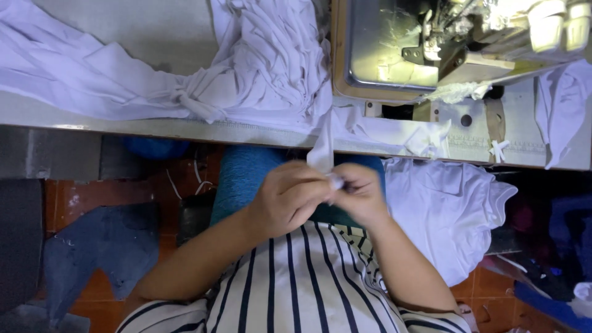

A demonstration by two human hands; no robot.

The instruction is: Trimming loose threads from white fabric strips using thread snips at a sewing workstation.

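fabric first: a big bunched pile of white cloth (185,74) covers the left and middle of the table (92,114), creased and knotted near its centre, lying loose, not under the machine. floor left of the person shows orange tile with a dark blue scrap (98,246) lying flat.

centre: the left hand (287,200) and right hand (361,194) meet just below the table edge, over the lap and teal trousers (246,172). both hands are pressed together fingertip to fingertip, pinching the end of a narrow white strip (322,145) that hangs down from the pile over the table edge. what exactly the fingers do to the strip end is too small to tell. judged from this, work is at the hand-prep stage: the strip is held off the machine, nothing is fed under the needle.

right: the sewing machine (444,43) sits with its metal bed lit and bare. more white cloth (444,209) hangs beside the right knee, and another piece (561,105) drapes at the far right table edge.

room: open gap between hands and table edge is small; table front edge runs straight across just above the knuckles. free space lies on the machine bed up and right.
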